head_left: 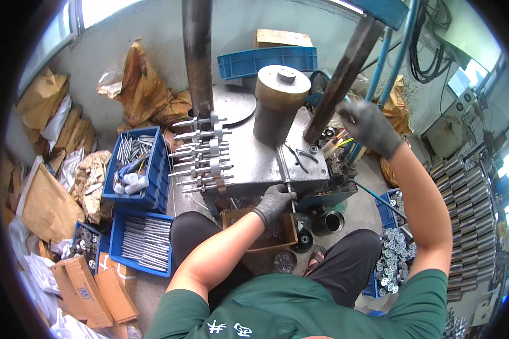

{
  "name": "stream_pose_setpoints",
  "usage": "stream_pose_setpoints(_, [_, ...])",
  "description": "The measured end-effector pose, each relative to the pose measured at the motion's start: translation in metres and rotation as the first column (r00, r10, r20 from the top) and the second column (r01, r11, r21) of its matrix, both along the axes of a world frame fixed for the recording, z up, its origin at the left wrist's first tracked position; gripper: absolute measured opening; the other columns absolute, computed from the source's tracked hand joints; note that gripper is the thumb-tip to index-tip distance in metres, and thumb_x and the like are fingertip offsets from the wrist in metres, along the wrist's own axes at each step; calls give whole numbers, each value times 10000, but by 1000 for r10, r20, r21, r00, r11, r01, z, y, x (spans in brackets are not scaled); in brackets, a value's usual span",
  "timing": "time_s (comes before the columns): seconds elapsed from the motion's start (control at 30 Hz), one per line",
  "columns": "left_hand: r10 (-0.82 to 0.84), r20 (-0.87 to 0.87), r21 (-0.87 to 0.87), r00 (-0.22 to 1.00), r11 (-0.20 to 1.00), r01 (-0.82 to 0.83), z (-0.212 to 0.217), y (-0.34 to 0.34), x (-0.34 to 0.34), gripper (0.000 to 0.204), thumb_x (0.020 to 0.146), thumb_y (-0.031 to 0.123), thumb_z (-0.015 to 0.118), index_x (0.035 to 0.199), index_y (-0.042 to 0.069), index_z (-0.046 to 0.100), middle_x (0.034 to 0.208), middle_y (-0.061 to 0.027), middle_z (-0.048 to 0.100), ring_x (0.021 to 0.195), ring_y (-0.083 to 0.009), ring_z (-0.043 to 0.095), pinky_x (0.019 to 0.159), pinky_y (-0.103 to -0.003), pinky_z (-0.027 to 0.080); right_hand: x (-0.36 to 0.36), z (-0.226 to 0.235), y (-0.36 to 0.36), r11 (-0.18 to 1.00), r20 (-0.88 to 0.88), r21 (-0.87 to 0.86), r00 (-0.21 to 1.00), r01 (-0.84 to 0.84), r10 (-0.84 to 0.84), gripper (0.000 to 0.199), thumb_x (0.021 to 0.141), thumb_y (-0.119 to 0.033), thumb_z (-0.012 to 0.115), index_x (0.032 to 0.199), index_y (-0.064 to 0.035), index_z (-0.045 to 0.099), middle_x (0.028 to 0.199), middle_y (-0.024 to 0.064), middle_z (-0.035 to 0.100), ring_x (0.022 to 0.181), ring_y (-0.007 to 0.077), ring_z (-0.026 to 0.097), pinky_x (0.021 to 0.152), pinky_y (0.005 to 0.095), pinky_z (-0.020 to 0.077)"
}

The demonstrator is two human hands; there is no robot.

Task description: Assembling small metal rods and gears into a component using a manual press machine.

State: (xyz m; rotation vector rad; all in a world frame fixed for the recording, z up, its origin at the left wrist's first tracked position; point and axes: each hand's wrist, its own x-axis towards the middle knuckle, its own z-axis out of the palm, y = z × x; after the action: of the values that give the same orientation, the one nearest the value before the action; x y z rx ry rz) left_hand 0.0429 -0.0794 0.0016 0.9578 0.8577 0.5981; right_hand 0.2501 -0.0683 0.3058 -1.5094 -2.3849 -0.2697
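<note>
My left hand, in a grey glove, is closed around a slim metal shaft at the front edge of the machine's steel table. The shaft's far end reaches the foot of a thick steel cylinder. Raised at the right, my right hand, also gloved, is beside a slanting steel post; motion blur hides its fingers and anything in them. A pair of pliers lies on the table right of the shaft. Several rods stick out of a metal rack on the table's left side.
At left are a blue crate of rods and stacked blue bins. A cardboard box with small round parts sits below the table, near a metal can. White wheel-like parts fill a crate at right. A blue hose crosses there.
</note>
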Motion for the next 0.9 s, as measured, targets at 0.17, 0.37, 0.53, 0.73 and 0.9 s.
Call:
stream_pose_setpoints(0.17, [11, 79, -2, 997, 1000, -11, 4, -8, -7, 209, 899, 35, 699, 1085, -53, 657, 970, -147, 722, 854, -244, 731, 772, -356, 600, 76, -6, -131, 982, 331, -162, 943, 95, -37, 164, 814, -153, 665, 944, -82, 737, 869, 156, 693, 859, 338, 685, 822, 465, 536])
stream_pose_setpoints(0.37, [231, -226, 713, 946, 701, -1, 15, -13, -31, 264, 926, 51, 713, 1182, 1, 670, 948, -62, 716, 854, -134, 660, 788, -306, 552, 112, -31, -243, 942, 327, -172, 919, 289, -222, 169, 800, -200, 689, 939, -120, 743, 883, 94, 713, 889, 320, 676, 925, 471, 473])
stream_pose_setpoints(0.53, [351, -126, 876, 928, 479, -63, 95, -7, -24, 477, 1004, 62, 627, 1446, 71, 450, 900, -19, 638, 811, -131, 637, 762, -313, 547, 109, -49, -253, 931, 167, 76, 915, 358, -366, 192, 792, -130, 690, 979, -88, 697, 936, 114, 691, 909, 345, 654, 914, 488, 464])
stream_pose_setpoints(0.73, [169, 210, 911, 963, 324, -255, 189, 59, -13, 449, 1035, 32, 550, 1449, 18, 378, 949, -58, 579, 892, -162, 650, 774, -313, 575, 115, -27, -193, 818, -92, 494, 953, 295, -288, 286, 829, -24, 669, 1114, -44, 653, 1063, 163, 658, 975, 387, 644, 827, 460, 547])
stream_pose_setpoints(0.9, [206, 412, 884, 887, 144, -444, 249, 161, -8, 281, 1002, -57, 526, 1268, -4, 454, 933, -79, 597, 806, -170, 670, 729, -315, 599, 127, 1, -137, 810, -318, 390, 889, 438, -328, 471, 882, -256, 744, 1297, -73, 618, 1180, 194, 645, 1051, 405, 669, 879, 458, 564])
